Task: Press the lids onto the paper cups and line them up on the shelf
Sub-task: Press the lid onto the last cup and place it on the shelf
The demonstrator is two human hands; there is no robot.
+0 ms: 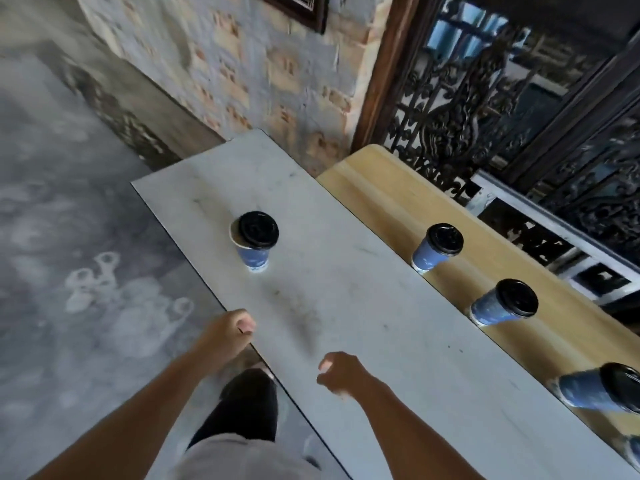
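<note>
One blue paper cup (pixel 254 252) stands on the white table (pixel 363 323), its black lid (pixel 259 229) lying askew so part of the cup's rim shows at the left. Three lidded blue cups stand in a row on the wooden shelf (pixel 374 188): a far cup (pixel 427 253), a middle cup (pixel 488 308) and a near cup (pixel 585 391). A sliver of another cup (pixel 635 448) shows at the right edge. My left hand (pixel 233 329) is curled at the table's left edge, holding nothing. My right hand (pixel 341 374) hovers over the table, fingers loosely curled and empty.
A brick wall (pixel 259 74) rises behind the table. Dark ornate ironwork (pixel 485 109) and a white railing (pixel 554 216) run beyond the shelf. Grey concrete floor (pixel 69 237) lies to the left. My dark trouser leg (pixel 249 407) stands by the table's near edge.
</note>
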